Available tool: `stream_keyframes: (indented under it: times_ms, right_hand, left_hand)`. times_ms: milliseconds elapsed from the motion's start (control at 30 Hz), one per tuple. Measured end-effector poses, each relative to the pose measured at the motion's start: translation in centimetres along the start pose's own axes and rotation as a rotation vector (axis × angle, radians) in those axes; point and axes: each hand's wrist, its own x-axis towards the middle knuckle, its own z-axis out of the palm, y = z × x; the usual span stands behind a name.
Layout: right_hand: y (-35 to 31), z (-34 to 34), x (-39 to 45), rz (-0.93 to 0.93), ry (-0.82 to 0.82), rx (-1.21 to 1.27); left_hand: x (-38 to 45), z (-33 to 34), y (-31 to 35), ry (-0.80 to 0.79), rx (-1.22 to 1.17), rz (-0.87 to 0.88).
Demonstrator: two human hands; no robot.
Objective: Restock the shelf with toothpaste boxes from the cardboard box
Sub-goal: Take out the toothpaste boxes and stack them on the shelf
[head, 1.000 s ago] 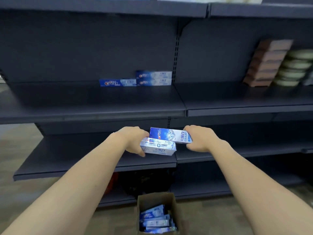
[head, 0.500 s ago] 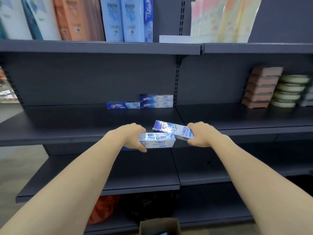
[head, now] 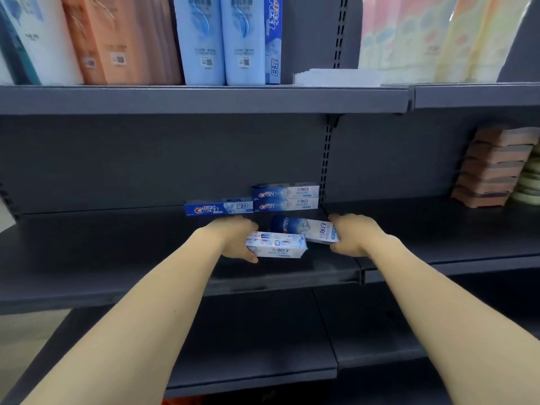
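Left hand (head: 233, 239) gripping white-blue box (head: 276, 244), right hand (head: 352, 236) gripping blue-capped box (head: 304, 228) beyond it, three boxes (head: 285, 197) shelved behind

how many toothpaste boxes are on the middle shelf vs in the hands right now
Boxes lying on the shelf: 3 (single box, stacked pair)
Held in left hand: 1
Held in right hand: 1
Total: 5
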Motion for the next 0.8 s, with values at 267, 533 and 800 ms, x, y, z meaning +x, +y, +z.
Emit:
stream_keyframes:
  times_ms: [267,533,800]
  right_hand:
    - [-0.5,2.3,4.4,0.033,-0.063,0.108]
    - [-0.5,4.3,7.9,-0.095,-0.126,0.167]
    - [-1.1,4.9,11.1,-0.178,-0.039,0.09]
  left_hand:
    - [4.2,3.0,-2.5,-0.052,-0.086,0.017]
    - [5.2,3.7,-3.8,-0.008,-0.037,-0.001]
    - [5.5,3.6,-6.0,0.081,-0.154,-0.087]
